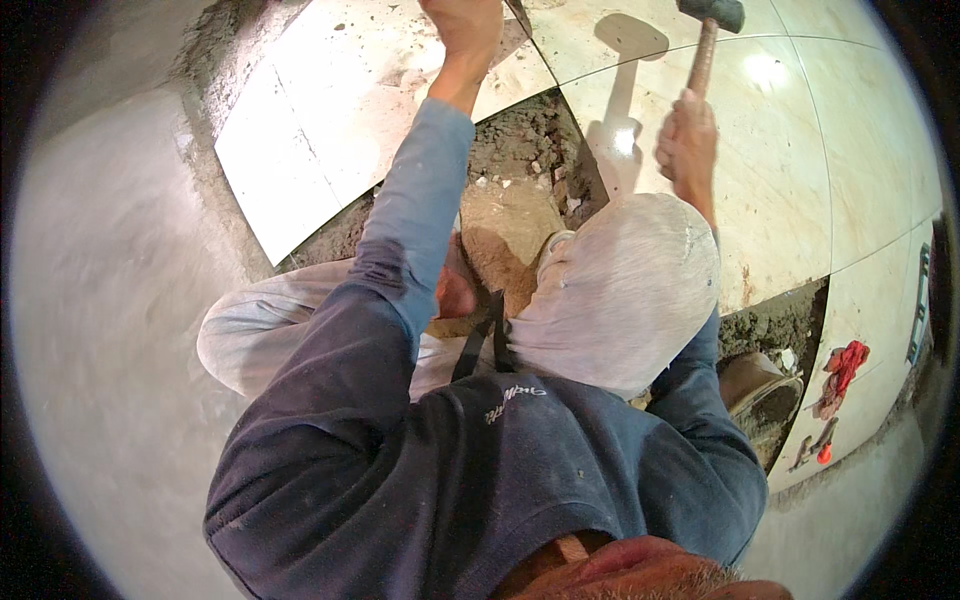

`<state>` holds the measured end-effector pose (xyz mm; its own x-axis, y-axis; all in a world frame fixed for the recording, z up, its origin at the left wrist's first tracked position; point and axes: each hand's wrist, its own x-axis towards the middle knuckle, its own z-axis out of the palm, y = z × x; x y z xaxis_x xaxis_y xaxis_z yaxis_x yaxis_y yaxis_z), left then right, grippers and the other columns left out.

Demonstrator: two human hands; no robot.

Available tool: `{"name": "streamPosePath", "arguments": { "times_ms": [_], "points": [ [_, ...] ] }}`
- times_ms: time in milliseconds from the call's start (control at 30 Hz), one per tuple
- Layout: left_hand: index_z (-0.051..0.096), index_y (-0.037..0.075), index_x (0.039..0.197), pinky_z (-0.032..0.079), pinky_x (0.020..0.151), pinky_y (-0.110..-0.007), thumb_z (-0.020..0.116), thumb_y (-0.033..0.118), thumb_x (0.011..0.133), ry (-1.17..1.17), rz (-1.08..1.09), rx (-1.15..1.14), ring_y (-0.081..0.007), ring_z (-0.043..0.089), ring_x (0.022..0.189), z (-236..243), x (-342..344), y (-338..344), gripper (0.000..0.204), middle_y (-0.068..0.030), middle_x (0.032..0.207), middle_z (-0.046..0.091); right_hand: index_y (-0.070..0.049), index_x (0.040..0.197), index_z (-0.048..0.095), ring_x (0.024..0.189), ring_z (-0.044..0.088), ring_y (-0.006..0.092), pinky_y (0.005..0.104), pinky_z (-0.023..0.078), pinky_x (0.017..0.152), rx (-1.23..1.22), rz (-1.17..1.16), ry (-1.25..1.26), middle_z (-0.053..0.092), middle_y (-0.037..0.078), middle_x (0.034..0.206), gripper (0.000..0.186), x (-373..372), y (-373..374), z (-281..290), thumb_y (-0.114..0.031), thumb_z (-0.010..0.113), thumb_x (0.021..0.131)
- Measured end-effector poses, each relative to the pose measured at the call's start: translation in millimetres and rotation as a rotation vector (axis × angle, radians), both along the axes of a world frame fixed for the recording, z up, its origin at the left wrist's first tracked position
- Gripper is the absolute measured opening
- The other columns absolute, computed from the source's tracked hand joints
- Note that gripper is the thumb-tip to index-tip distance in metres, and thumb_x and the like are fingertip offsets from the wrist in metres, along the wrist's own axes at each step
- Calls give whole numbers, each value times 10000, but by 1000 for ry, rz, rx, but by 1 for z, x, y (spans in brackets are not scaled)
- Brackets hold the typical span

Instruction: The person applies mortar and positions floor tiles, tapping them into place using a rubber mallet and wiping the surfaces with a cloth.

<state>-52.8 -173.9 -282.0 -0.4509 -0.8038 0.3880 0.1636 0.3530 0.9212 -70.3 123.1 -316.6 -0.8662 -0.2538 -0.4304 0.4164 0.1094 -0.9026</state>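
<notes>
My right hand (pixel 686 145) is wrapped round the pale handle of a mallet (pixel 705 50) with a dark, blocky head. The mallet is raised above a glossy cream floor tile (pixel 760 170), and its shadow falls on the tile. At the top edge my left hand (pixel 466 25) reaches over a dirt-specked cream tile (pixel 375 110). Its fingers are cut off by the picture's edge, so I cannot see whether they hold or press anything. Between the tiles and my legs lies a gap of rough grey mortar (pixel 520 130).
At the right, a bucket (pixel 750 385) stands in a mortar gap. Beyond it lie a red cloth (pixel 850 362), a small tool with an orange-red end (pixel 824 452) and a long blue-and-dark bar (pixel 920 300). Bare grey concrete (pixel 110 280) spreads on the left.
</notes>
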Motion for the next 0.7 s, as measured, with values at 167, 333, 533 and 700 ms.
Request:
{"name": "streamPosePath", "arguments": {
  "times_ms": [167, 333, 533, 700],
  "points": [
    [638, 13, 961, 493, 690, -350, 720, 215, 935, 31, 91, -129, -189, 604, 706, -25, -13, -5, 219, -70, 780, 666, -103, 974, 542, 501, 432, 97, 278, 380, 439, 89, 209, -175, 458, -49, 653, 461, 35, -47, -36, -564, 554, 999],
    [603, -52, 1160, 519, 847, -377, 679, 273, 973, -197, -106, 189, -241, 644, 886, -22, 16, -6, 383, -158, 948, 694, -186, 948, 548, 439, 322, 11, 204, 236, 356, 124, 505, -145, 385, -116, 589, 398, 5, -42, -10, -580, 542, 1003],
    [635, 28, 1126, 521, 733, -379, 734, 232, 931, 0, 225, -392, -202, 634, 828, 25, -4, -32, 299, -80, 920, 687, -200, 864, 515, 435, 276, 28, 217, 189, 340, -163, 192, -162, 352, -107, 605, 294, -46, -35, 18, -435, 545, 1038],
    [669, 26, 1000, 507, 684, -351, 782, 250, 888, -300, -319, -38, -186, 633, 775, 200, 72, -113, 274, -55, 883, 692, -178, 831, 479, 445, 293, 13, 194, 232, 342, -148, 187, -39, 317, -98, 609, 319, -101, 0, 49, -400, 577, 1039]
  ]
}}
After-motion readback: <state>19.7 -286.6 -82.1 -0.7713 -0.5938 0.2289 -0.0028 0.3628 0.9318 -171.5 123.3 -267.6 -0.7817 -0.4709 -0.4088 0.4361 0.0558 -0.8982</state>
